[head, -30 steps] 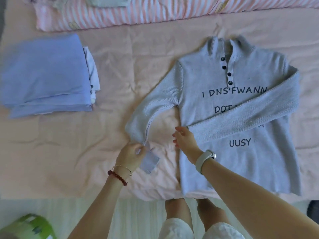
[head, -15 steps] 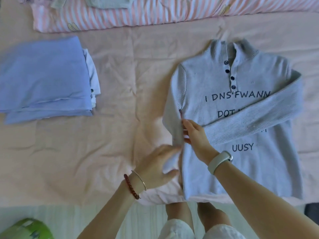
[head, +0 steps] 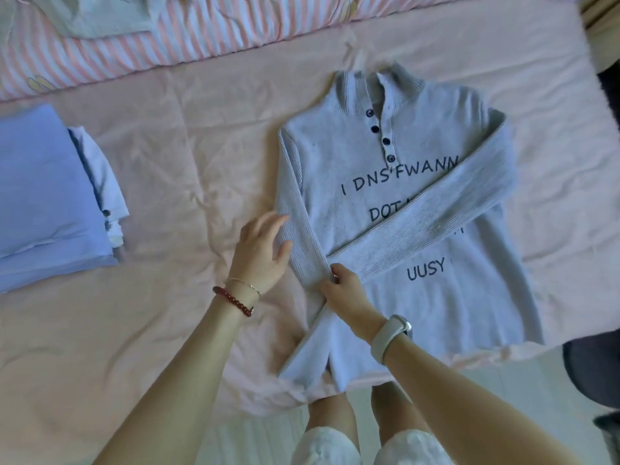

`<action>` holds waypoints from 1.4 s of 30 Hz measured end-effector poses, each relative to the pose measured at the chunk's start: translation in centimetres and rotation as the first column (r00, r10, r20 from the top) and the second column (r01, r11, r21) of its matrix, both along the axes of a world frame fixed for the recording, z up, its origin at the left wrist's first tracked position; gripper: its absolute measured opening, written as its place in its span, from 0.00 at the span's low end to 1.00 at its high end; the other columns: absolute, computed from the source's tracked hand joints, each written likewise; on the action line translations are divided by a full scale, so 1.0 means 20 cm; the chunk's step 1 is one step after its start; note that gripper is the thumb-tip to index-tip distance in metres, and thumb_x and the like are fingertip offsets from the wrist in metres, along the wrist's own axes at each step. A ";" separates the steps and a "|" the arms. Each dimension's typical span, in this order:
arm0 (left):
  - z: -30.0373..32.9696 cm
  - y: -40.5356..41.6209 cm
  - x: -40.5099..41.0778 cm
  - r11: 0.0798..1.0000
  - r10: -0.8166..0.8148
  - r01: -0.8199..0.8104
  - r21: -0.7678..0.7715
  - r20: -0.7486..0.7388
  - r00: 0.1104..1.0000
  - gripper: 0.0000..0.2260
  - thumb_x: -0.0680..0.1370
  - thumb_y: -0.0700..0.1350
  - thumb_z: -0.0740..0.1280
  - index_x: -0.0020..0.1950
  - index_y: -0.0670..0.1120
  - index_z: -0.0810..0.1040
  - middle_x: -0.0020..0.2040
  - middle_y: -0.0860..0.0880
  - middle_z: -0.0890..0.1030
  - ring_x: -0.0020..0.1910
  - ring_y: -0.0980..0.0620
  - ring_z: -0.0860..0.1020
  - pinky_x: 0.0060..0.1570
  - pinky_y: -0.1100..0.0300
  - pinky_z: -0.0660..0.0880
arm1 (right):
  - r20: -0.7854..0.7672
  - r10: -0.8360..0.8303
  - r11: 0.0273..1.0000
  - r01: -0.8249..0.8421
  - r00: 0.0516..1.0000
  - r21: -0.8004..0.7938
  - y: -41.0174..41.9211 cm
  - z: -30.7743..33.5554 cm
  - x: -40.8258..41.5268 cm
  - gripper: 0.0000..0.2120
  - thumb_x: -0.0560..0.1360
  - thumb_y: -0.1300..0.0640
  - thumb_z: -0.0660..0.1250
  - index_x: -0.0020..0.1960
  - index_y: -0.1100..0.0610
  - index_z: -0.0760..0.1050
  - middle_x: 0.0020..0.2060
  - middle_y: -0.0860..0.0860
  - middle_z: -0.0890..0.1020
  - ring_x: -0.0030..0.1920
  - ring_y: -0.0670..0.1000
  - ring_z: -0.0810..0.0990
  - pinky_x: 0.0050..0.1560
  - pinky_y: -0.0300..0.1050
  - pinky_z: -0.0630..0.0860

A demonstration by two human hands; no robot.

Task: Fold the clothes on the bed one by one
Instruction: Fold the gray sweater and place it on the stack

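The grey sweater [head: 402, 203] lies flat near the bed's [head: 201, 135] front edge. The right hand [head: 349, 297] pinches its second sleeve at the bend, while the left hand [head: 261, 253] hovers spread beside it. I think the sleeve-folding step is nearly finished; next the body must be folded.

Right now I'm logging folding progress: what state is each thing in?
Grey sweater: flat, face up, both sleeves folded in.
Blue stack: folded, set aside.
Left hand: open, beside the sleeve.
Right hand: pinching the sleeve.
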State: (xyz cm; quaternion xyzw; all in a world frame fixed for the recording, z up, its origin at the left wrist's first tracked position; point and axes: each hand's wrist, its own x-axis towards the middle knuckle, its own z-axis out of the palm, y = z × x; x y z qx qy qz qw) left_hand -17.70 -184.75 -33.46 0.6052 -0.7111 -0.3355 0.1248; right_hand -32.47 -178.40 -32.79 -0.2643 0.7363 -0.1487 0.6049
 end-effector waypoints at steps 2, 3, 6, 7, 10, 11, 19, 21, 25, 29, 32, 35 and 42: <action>0.03 -0.11 -0.11 0.979 -0.198 0.200 -0.040 0.047 0.979 0.20 0.77 0.42 0.65 0.69 0.46 0.70 0.71 0.45 0.67 0.71 0.41 0.60 0.68 0.50 0.57 | 0.083 -0.035 0.999 0.037 0.996 -0.022 -0.01 0.09 -0.13 0.11 0.73 0.68 0.55 0.34 0.56 0.64 0.28 0.48 0.64 0.29 0.47 0.62 0.26 0.35 0.60; 0.03 -0.17 -0.17 0.956 -0.291 0.293 -0.005 0.081 0.953 0.21 0.77 0.45 0.63 0.71 0.50 0.67 0.73 0.49 0.63 0.74 0.42 0.54 0.70 0.49 0.53 | 0.114 -0.054 0.998 0.057 0.992 -0.020 -0.02 0.12 -0.20 0.09 0.73 0.68 0.54 0.37 0.58 0.66 0.28 0.49 0.65 0.30 0.48 0.63 0.28 0.36 0.61; -0.01 -0.32 -0.35 0.816 -0.575 0.543 0.196 0.197 0.794 0.25 0.78 0.48 0.60 0.74 0.58 0.58 0.76 0.57 0.55 0.75 0.49 0.41 0.71 0.40 0.39 | 0.176 -0.086 0.996 0.083 0.981 0.026 -0.03 0.18 -0.40 0.08 0.74 0.66 0.56 0.48 0.64 0.72 0.35 0.54 0.71 0.37 0.52 0.70 0.38 0.44 0.66; -0.03 -0.36 -0.41 0.764 -0.645 0.602 0.232 0.237 0.726 0.25 0.77 0.48 0.60 0.73 0.58 0.59 0.75 0.57 0.58 0.75 0.50 0.41 0.69 0.38 0.36 | 0.194 -0.091 0.995 0.082 0.977 0.055 -0.03 0.18 -0.45 0.09 0.75 0.65 0.57 0.52 0.64 0.73 0.39 0.54 0.73 0.40 0.53 0.72 0.40 0.46 0.68; -0.06 -0.45 -0.53 0.683 -0.722 0.696 0.220 0.349 0.598 0.14 0.77 0.49 0.59 0.63 0.54 0.74 0.61 0.53 0.73 0.70 0.50 0.57 0.69 0.39 0.36 | 0.175 0.035 0.994 -0.052 0.984 0.095 0.00 0.17 -0.56 0.08 0.74 0.64 0.60 0.52 0.58 0.74 0.41 0.52 0.76 0.41 0.50 0.75 0.40 0.37 0.72; -0.06 -0.48 -0.56 0.694 -0.709 0.690 0.206 0.362 0.604 0.12 0.78 0.49 0.59 0.58 0.53 0.76 0.55 0.53 0.75 0.67 0.51 0.62 0.69 0.41 0.38 | 0.108 0.117 0.987 -0.127 0.987 0.095 0.01 0.15 -0.59 0.05 0.73 0.63 0.61 0.47 0.57 0.74 0.38 0.51 0.75 0.37 0.48 0.74 0.35 0.32 0.70; -0.10 -0.56 -0.57 0.874 -0.452 0.483 0.048 0.442 0.775 0.09 0.78 0.47 0.61 0.52 0.47 0.79 0.55 0.48 0.76 0.62 0.46 0.69 0.70 0.46 0.45 | -0.461 0.270 0.963 -0.239 0.845 0.126 0.17 0.09 -1.01 0.11 0.70 0.62 0.58 0.31 0.57 0.60 0.28 0.51 0.68 0.36 0.56 0.69 0.35 0.45 0.63; -0.11 -0.56 -0.58 0.894 -0.408 0.447 0.033 0.471 0.782 0.09 0.77 0.47 0.61 0.52 0.47 0.79 0.56 0.47 0.77 0.61 0.45 0.69 0.70 0.46 0.47 | -0.545 0.206 0.978 -0.186 0.812 0.093 0.23 0.09 -1.13 0.11 0.71 0.61 0.57 0.31 0.57 0.61 0.27 0.52 0.68 0.36 0.56 0.69 0.34 0.46 0.63; -0.13 -0.53 -0.63 0.928 -0.345 0.370 0.048 0.486 0.803 0.09 0.77 0.47 0.60 0.53 0.49 0.79 0.60 0.48 0.74 0.64 0.45 0.65 0.70 0.40 0.47 | -0.611 0.071 0.997 -0.076 0.788 0.019 0.27 0.08 -1.31 0.06 0.71 0.60 0.59 0.36 0.55 0.70 0.33 0.53 0.76 0.40 0.58 0.75 0.38 0.47 0.70; -0.15 -0.46 -0.67 0.970 -0.214 0.242 0.012 0.509 0.834 0.16 0.75 0.42 0.62 0.64 0.49 0.72 0.74 0.45 0.60 0.73 0.43 0.53 0.68 0.34 0.44 | -0.572 -0.100 0.995 0.091 0.814 -0.044 0.26 0.00 -1.41 0.06 0.74 0.58 0.62 0.49 0.53 0.75 0.43 0.55 0.79 0.47 0.59 0.78 0.48 0.52 0.75; -0.16 -0.35 -0.69 0.963 -0.226 0.269 -0.019 0.488 0.843 0.27 0.76 0.48 0.62 0.74 0.54 0.58 0.77 0.46 0.47 0.75 0.42 0.43 0.67 0.34 0.40 | -0.728 0.104 0.988 0.013 0.677 0.154 0.27 -0.05 -1.42 0.15 0.76 0.58 0.58 0.63 0.56 0.69 0.58 0.58 0.75 0.58 0.61 0.74 0.57 0.53 0.70; -0.20 -0.17 -0.72 0.937 -0.298 0.348 -0.018 0.479 0.826 0.29 0.77 0.55 0.58 0.76 0.56 0.51 0.77 0.45 0.46 0.75 0.40 0.43 0.67 0.32 0.41 | -0.859 0.205 0.962 -0.260 0.469 0.088 0.25 -0.09 -1.32 0.26 0.73 0.59 0.62 0.71 0.56 0.63 0.67 0.59 0.68 0.67 0.60 0.66 0.66 0.58 0.58; -0.37 -0.14 -0.68 0.918 -0.390 0.267 0.294 0.545 0.742 0.27 0.78 0.63 0.43 0.71 0.61 0.31 0.76 0.49 0.37 0.74 0.44 0.36 0.69 0.39 0.37 | -0.752 0.595 0.636 -0.738 0.284 0.225 0.16 -0.24 -1.24 0.23 0.79 0.45 0.52 0.74 0.43 0.57 0.74 0.54 0.60 0.73 0.60 0.58 0.68 0.64 0.53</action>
